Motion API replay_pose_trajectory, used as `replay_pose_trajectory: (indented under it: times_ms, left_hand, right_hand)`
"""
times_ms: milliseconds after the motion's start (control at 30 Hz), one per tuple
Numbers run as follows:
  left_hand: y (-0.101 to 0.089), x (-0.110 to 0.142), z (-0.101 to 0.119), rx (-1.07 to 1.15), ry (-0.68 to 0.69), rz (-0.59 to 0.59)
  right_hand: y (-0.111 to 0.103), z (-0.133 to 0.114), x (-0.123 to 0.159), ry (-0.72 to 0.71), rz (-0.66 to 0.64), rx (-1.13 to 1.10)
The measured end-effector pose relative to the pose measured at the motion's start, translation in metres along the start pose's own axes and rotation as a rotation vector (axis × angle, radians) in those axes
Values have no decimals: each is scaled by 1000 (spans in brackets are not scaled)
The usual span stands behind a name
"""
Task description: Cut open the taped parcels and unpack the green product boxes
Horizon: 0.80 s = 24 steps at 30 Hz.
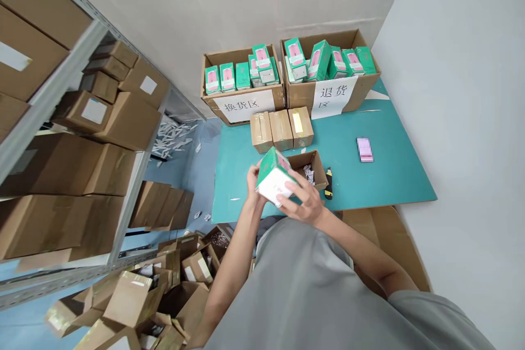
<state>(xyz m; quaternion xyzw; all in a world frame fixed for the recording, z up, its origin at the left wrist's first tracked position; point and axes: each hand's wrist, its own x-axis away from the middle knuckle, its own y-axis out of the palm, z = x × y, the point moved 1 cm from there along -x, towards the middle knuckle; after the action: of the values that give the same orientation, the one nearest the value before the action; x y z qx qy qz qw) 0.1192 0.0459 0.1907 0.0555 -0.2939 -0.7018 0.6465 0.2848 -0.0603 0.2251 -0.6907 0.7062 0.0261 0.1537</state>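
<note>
Between my two hands, a green and white product box [274,179] is held up over the near edge of the table, tilted, its white side toward me. My left hand [253,185] grips its left side. Fingers of my right hand [304,200] press on its right side and white face. Just behind my right hand sits an open cardboard box [316,169] with crumpled grey bits inside. A black and yellow utility knife [328,184] lies to its right. Three small closed cartons [281,129] stand in a row beyond.
Two large cartons with handwritten paper signs, the left carton [211,103] and the right carton [365,90], hold several green boxes. A pink-screened phone [365,150] lies on the green table [394,175]. Shelves of cartons [123,120] stand left; opened boxes [131,295] pile below.
</note>
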Motion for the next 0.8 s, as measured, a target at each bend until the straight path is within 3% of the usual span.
replay_pose_trajectory:
  times_ms: [100,200,300,400,533,667,800]
  left_hand:
    - [1,5,0,92,21,112]
    - [5,17,3,42,57,138]
    - [14,27,10,-30,97,114]
    - [27,34,25,-96,145,57]
    - [45,40,59,-303,212,-2]
    - [61,39,98,-598,323,-26]
    - [80,19,126,-941,505,-57]
  right_hand:
    - [-24,10,-13,2,249,71]
    - [-45,14,-36,-20,485,82]
    - [-60,18,-61,0,590,15]
    - [-68,27,-77,90,570,-64]
    - [-66,41,-76,206,540,-163]
    - [-50,53,-61,346,498,-345]
    - [-30,57,-45,536,376,-560]
